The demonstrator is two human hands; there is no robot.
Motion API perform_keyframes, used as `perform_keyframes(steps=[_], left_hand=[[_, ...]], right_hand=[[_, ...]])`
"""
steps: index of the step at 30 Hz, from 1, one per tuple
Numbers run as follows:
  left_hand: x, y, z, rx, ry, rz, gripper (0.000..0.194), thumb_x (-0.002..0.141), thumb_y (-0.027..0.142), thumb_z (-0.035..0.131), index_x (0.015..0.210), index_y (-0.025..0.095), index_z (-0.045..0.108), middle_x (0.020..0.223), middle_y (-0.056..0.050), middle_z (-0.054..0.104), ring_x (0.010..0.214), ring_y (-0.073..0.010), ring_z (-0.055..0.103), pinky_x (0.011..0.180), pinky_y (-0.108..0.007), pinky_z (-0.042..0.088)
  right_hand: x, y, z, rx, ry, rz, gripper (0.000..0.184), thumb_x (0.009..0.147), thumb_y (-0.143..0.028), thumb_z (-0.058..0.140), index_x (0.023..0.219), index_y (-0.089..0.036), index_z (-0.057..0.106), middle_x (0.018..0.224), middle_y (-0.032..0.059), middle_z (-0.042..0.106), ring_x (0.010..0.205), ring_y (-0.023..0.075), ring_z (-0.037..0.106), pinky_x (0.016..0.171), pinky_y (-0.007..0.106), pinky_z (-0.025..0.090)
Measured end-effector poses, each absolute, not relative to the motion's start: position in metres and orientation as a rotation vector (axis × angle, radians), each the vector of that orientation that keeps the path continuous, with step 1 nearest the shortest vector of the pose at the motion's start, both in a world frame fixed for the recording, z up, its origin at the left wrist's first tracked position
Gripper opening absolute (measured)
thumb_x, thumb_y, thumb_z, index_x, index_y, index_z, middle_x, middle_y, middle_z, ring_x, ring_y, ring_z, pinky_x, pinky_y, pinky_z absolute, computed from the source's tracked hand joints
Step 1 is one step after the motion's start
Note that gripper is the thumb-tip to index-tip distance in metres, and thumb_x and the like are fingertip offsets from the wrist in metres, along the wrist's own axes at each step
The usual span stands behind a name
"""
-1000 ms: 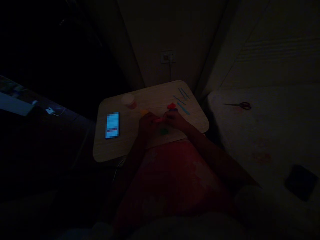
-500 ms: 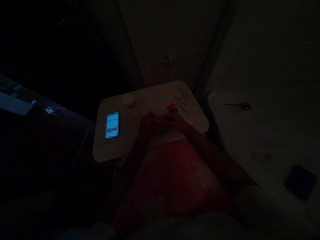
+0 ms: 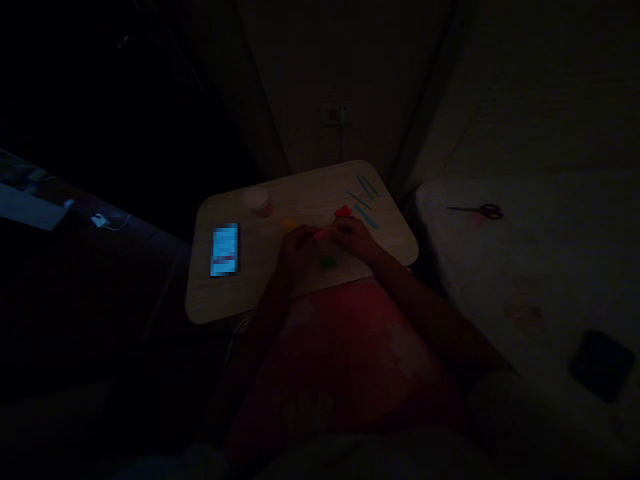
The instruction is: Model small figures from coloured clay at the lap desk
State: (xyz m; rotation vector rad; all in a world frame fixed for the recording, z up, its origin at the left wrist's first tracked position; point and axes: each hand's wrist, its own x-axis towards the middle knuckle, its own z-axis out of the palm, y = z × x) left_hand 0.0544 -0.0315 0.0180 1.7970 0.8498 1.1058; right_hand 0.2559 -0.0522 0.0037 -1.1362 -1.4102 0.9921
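Observation:
The scene is very dark. Between the fingertips of both hands is a small pinkish-red piece of modelling clay (image 3: 324,233). My left hand (image 3: 298,245) pinches its left end, and my right hand (image 3: 354,235) grips the right end with bent fingers. Just beyond the right hand lies a brighter red lump (image 3: 343,211). A green lump (image 3: 328,262) rests on the small wooden table (image 3: 260,267) below the hands, towards me. Past the left hand there is a yellow-orange lump (image 3: 289,224), partly lost in shadow.
Several thin blue modelling tools (image 3: 367,217) lie at the table's back right. A pale tub (image 3: 257,201) stands at the back left, and a lit phone (image 3: 224,250) lies at the left. Scissors (image 3: 480,211) rest on the pale surface to the right. A wall socket (image 3: 337,113) holds a plug.
My right hand has shifted slightly away from me and now covers a dark blue thing seen before. More of the red clay shows between the fingertips, and the green lump is clearer.

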Motion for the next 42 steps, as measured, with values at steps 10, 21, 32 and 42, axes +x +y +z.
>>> perform_keyframes(steps=[10, 21, 32, 42], left_hand=[[0.0561, -0.0321, 0.0168, 1.867, 0.886, 1.091, 0.036, 0.090, 0.053, 0.078, 0.104, 0.019, 0.078, 0.098, -0.008, 0.081, 0.089, -0.0199, 0.074, 0.080, -0.031, 0.060], [0.0516, -0.0256, 0.0120, 2.049, 0.962, 1.110, 0.040, 0.094, 0.058, 0.071, 0.091, 0.018, 0.077, 0.089, -0.007, 0.078, 0.083, -0.0191, 0.070, 0.076, -0.031, 0.056], [0.0530, -0.0305, 0.0150, 2.083, 1.001, 1.148, 0.041, 0.086, 0.056, 0.081, 0.071, 0.020, 0.069, 0.068, -0.002, 0.070, 0.063, -0.0152, 0.061, 0.062, -0.029, 0.049], [0.0519, -0.0316, 0.0167, 1.987, 0.806, 1.082, 0.030, 0.095, 0.048, 0.070, 0.098, 0.020, 0.079, 0.096, -0.008, 0.081, 0.088, -0.0214, 0.074, 0.082, -0.035, 0.060]], right_hand=[[0.2557, -0.0510, 0.0009, -1.133, -1.508, 0.960, 0.056, 0.085, -0.073, 0.070, 0.079, -0.017, 0.075, 0.073, 0.0040, 0.067, 0.068, 0.0158, 0.054, 0.063, 0.029, 0.041], [0.2563, -0.0593, 0.0046, -1.109, -1.650, 1.007, 0.059, 0.090, -0.075, 0.065, 0.090, -0.019, 0.081, 0.088, 0.0060, 0.077, 0.081, 0.0188, 0.066, 0.075, 0.031, 0.051], [0.2524, -0.0583, 0.0000, -1.162, -1.634, 0.958, 0.053, 0.085, -0.069, 0.075, 0.090, -0.017, 0.082, 0.083, 0.0057, 0.076, 0.074, 0.0168, 0.062, 0.066, 0.029, 0.046], [0.2572, -0.0538, -0.0024, -1.169, -1.524, 0.916, 0.055, 0.087, -0.071, 0.070, 0.084, -0.018, 0.082, 0.081, 0.0062, 0.076, 0.074, 0.0181, 0.063, 0.068, 0.030, 0.047]])
